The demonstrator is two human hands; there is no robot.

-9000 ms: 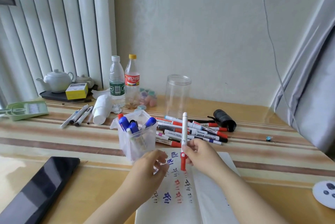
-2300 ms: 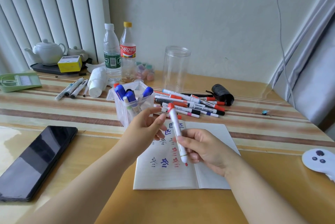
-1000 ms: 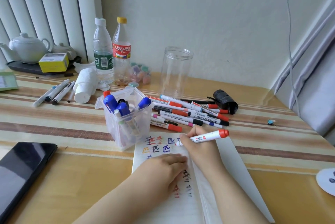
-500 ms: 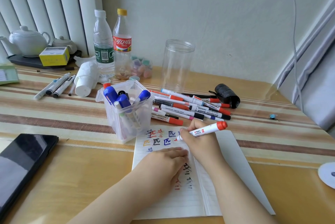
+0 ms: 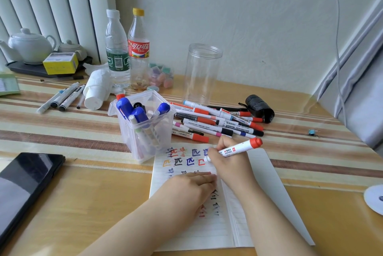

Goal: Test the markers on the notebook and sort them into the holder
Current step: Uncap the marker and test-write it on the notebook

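Red-capped marker (image 5: 238,149) gripped in right hand (image 5: 228,164), tip down on open notebook (image 5: 207,228).
Barrel printed "M&G"; left hand (image 5: 186,189) pressed flat on page; clear holder (image 5: 145,131) just beyond; "WHITEBOARD MARKER" legible in loose pile (image 5: 217,123).

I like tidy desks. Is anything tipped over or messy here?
Yes. A white paper roll lies on its side by the bottles, and the untested markers lie in a loose jumble behind the notebook. Nothing looks spilled or broken.
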